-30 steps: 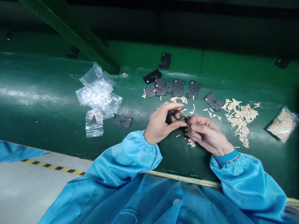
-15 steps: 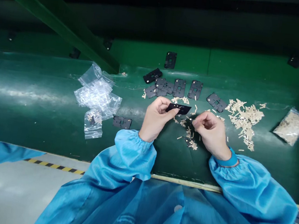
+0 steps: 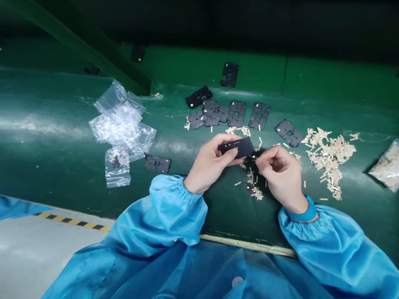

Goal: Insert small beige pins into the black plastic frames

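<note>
My left hand (image 3: 213, 160) grips a flat black plastic plate (image 3: 241, 147) by its left end, thumb on top, and tilts it above the green bench. Close to the plate's right end, my right hand (image 3: 277, 170) pinches a tiny dark piece (image 3: 255, 156) with a light spot between thumb and forefinger; its kind is too small to make out. Under and around the hands lie loose cream-coloured strips (image 3: 251, 176). A few small dark pieces (image 3: 251, 189) rest among the strips below the hands.
Several black plates (image 3: 236, 114) lie behind my hands, and one plate (image 3: 158, 164) is to the left. Clear zip bags (image 3: 117, 123) are heaped at left. A strip pile (image 3: 330, 155) and a filled bag (image 3: 394, 166) lie at right. A green beam (image 3: 71, 27) slants overhead.
The black plate has turned so that more of its flat face shows. My right hand's pinched piece is now nearer the plate's right end. The view has shifted slightly.
</note>
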The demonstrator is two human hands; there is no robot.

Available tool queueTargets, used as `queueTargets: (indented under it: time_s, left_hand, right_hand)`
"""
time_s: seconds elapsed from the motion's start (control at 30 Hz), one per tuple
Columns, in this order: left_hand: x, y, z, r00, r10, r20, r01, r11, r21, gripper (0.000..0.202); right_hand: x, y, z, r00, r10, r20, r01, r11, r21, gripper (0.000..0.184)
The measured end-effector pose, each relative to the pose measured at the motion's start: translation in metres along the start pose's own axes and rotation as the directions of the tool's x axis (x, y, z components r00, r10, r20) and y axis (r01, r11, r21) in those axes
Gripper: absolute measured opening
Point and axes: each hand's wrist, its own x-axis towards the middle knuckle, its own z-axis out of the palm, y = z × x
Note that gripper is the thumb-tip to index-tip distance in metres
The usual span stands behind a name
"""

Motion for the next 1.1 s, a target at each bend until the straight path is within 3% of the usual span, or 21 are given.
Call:
queueTargets:
  time_s: [0.13,0.3,0.53,0.67,0.8,1.1]
  left_hand:
    - [-0.0031,-0.0022,0.0018,0.999,-0.001,0.044,-0.004,0.994,0.105,0.027]
    - [-0.0040,0.0028,0.0022,0.997,-0.046,0.059,0.039,0.992,0.122,0.030]
    - [-0.0041,0.0059,0.0020,0.982,-0.164,0.090,0.167,0.985,-0.029,0.036]
    - [-0.0032,0.0015,0.0029,0.991,-0.101,0.086,0.101,0.995,-0.002,0.035]
    - [-0.0029,0.0012,0.0040,0.997,-0.025,0.068,0.020,0.996,0.082,0.033]
    - [-0.0052,0.0042,0.0065,0.995,0.020,0.098,-0.035,0.988,0.149,0.019]
  right_hand:
    - [-0.0003,0.0002,0.0015,1.000,-0.002,-0.030,0.002,1.000,-0.006,0.010]
    - [0.0014,-0.0003,0.0006,0.999,-0.010,-0.050,0.010,1.000,0.009,0.011]
    - [-0.0024,0.0016,-0.0003,1.000,0.000,0.019,0.001,0.999,-0.049,0.008]
    - [-0.0062,0.0008,0.0027,0.995,0.042,0.088,-0.028,0.988,-0.152,0.009]
    - [-0.0068,0.0007,0.0044,0.994,0.004,0.113,0.023,0.972,-0.233,0.009]
    - [-0.0056,0.0013,0.0044,0.992,-0.049,0.120,0.085,0.943,-0.321,0.010]
